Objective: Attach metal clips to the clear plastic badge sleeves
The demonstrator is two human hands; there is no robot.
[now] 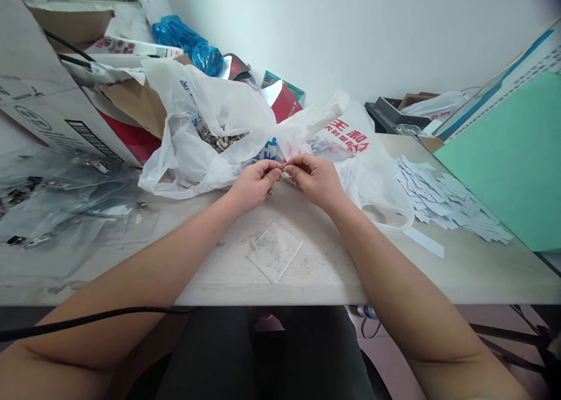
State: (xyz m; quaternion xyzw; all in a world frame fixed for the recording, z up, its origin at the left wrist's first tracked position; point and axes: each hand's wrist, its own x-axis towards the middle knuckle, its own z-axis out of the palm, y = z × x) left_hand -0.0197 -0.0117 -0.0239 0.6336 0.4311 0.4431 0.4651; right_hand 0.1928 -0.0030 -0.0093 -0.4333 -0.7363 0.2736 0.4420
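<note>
Nearest us on the wooden tabletop (333, 271) lies a square plastic sheet (274, 251); behind it sits a plastic carrier bag (205, 160) holding metal scraps (221, 138). We see paper slips (447, 204) to its right, a cardboard box (52, 96) to its left.

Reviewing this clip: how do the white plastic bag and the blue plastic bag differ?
The white plastic bag is far larger than the blue plastic bag. The white bag has red printing, while the blue bag shows none. The white bag lies open on the table with metal scraps inside; the blue bag sits further back by the wall. Both are crumpled thin plastic.
</note>
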